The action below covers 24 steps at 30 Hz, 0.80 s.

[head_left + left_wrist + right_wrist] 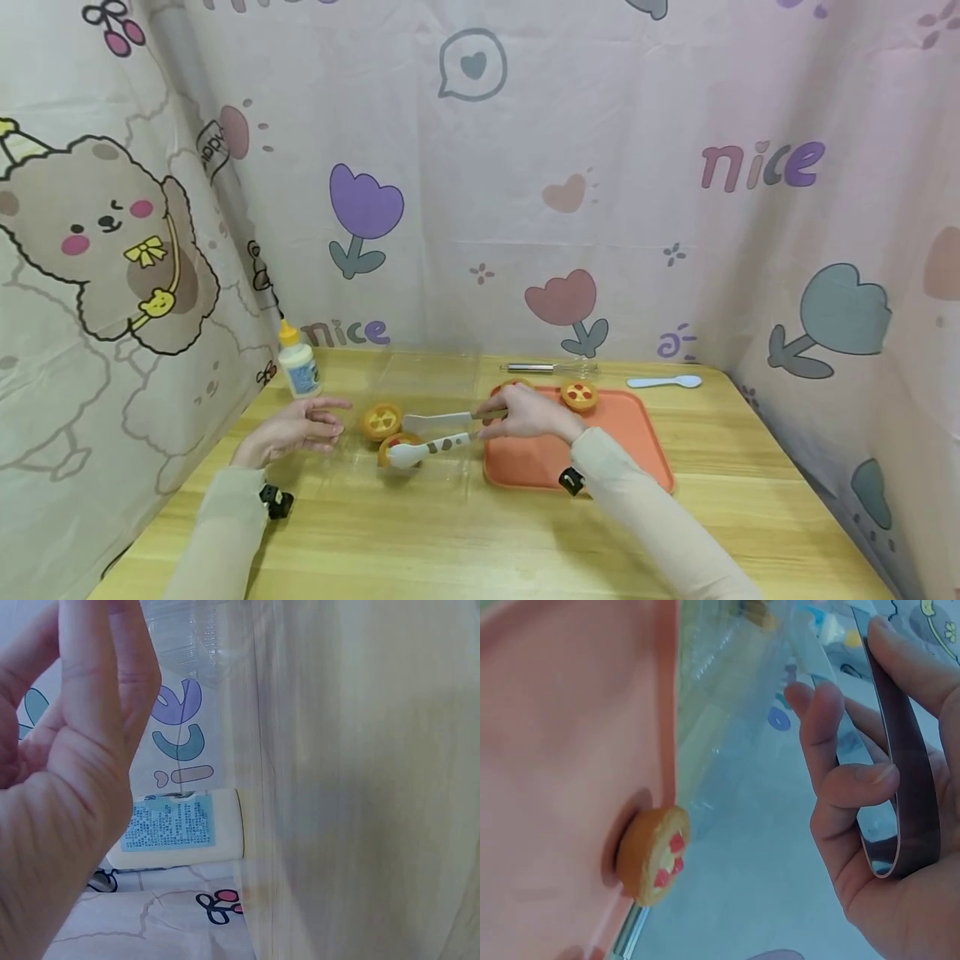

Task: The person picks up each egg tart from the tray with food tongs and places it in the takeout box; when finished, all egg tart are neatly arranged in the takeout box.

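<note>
My right hand (pixel 528 412) grips a pair of metal tongs (pixel 919 787) with white ends. Those ends stand apart over a clear plastic box (pixel 450 483), and the spoon-shaped one overlaps a tart with red pieces (pixel 392 439) in the head view. Just behind it in the box is a yellow-topped tart (pixel 382 422). My left hand (pixel 300 429), holding nothing, hovers at the box's left side with its fingers loosely bent. In the left wrist view, the fingers (pixel 94 682) point up, away from the wooden tabletop.
An orange tray (pixel 536 467) right of the box bears a red-dotted tart (pixel 579 396) and another behind my right hand. A whisk (pixel 547 367) and a pale spoon (pixel 663 382) lie along the back. A yellow-capped bottle (pixel 302 371) stands at back left, before a printed curtain.
</note>
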### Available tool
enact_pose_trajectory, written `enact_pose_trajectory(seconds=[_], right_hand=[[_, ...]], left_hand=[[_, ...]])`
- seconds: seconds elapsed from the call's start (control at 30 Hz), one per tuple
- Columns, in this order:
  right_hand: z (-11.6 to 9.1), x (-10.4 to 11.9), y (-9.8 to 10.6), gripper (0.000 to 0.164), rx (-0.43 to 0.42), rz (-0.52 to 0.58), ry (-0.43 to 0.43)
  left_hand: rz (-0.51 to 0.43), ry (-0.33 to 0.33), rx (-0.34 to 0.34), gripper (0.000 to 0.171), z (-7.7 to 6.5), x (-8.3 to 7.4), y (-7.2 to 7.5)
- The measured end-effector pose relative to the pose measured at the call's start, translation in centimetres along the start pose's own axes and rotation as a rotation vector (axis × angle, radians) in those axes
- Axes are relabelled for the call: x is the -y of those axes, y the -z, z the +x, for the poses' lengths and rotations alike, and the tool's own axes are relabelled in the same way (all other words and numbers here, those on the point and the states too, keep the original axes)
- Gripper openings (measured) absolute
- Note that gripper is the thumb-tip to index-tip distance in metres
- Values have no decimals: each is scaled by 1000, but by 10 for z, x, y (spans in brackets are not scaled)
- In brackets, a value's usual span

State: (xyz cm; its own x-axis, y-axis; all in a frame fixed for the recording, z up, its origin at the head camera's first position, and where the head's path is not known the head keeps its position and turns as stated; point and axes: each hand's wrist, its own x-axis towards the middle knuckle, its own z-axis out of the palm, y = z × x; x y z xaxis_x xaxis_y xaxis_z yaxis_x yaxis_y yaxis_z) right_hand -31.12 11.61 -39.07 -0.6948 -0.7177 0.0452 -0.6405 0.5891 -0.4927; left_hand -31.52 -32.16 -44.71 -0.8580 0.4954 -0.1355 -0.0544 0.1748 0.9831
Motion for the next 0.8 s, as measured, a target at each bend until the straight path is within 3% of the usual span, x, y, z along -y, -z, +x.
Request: enact_pose_trajectory(seconds=[0.17,0.57,0.8], right_hand=[[2,-1,6,38,38,-26,36],[7,-5,5,31,-14,-140,67],[12,-1,-9,34,9,-70,42]], left_hand=[[3,-1,3,63,-1,3,0],[-17,6,-9,65,4,-1,1],[-24,8,-13,65,1,2,0]])
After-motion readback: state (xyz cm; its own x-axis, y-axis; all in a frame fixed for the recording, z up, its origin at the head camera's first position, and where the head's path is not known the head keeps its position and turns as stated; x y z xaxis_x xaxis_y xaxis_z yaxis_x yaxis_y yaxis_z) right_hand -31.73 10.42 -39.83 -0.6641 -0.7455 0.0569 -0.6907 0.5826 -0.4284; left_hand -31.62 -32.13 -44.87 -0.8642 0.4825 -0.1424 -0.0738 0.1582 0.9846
